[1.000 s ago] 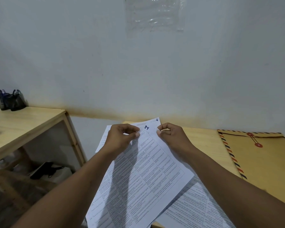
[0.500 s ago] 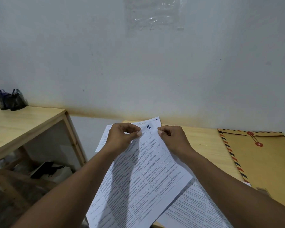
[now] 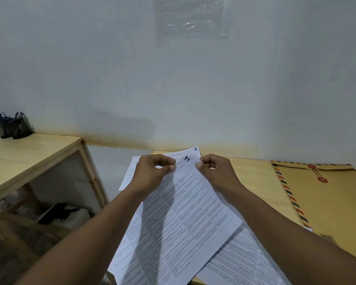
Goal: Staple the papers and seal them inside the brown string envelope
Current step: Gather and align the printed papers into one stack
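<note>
So the desk [image 3: 255, 182] backs onto the wall, and the envelope [image 3: 327, 206] lies flat along its right edge, flap end toward the far edge. The papers [image 3: 245, 268] pile up at the desk's left edge, some hanging past it. The top sheet [image 3: 185, 219] sits slantwise over the rest, with the left hand [image 3: 152, 173] and right hand [image 3: 216, 173] pinching its far end side by side. Left of the desk, across a gap, a second table [image 3: 29, 153] has pen holders [image 3: 10, 126] at its far left corner and a flat object [image 3: 56, 212] on the shelf underneath.
</note>
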A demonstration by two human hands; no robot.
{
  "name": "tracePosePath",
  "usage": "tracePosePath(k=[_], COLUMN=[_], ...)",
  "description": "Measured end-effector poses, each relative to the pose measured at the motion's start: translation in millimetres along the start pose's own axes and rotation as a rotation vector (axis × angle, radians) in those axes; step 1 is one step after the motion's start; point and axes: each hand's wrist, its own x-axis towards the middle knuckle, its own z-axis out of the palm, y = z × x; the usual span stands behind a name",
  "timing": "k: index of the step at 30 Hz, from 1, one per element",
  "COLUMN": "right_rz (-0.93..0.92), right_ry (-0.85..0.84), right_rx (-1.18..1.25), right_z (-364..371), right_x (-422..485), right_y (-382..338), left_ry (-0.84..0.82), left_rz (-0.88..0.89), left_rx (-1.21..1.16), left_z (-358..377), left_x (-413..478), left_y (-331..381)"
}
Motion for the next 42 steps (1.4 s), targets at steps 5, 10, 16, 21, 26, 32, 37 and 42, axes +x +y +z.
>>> tracePosePath(k=[5,10,16,21,26,32,37,42], right_rz=[-0.006,0.005,-0.007,-0.083,-0.136,-0.132,-0.095,-0.058], right_ry=[0.007,-0.009,-0.041,-0.043,0.038,0.057,0.07,0.038], right_rx=[-0.028,-0.08,-0.196,-0.32,-0.377,-0.351,-0.297,-0.294], right_z=[-1,-2,1,3,2,4,7,10], right_x=[-1,4,2,-1,-2,-6,-5,-4], right_y=[2,2,-3,-2,-4,-6,-5,-7], left_ry=[-0.061,-0.072,-0.025,-0.006,0.024,0.024,0.027,-0.068], left_rz=[-0.022,-0.001,-0.005,-0.006,0.022,0.037,0.051,0.034], left_rx=[0.024,0.091,0.08,0.057,0.07,0.11,0.091,0.102], left_z=[0,-1,0,3,5,5,2,-10], left_x=[0,5,4,0,-2,-4,-5,-4], left_y=[2,0,-2,-1,1,1,-2,-4])
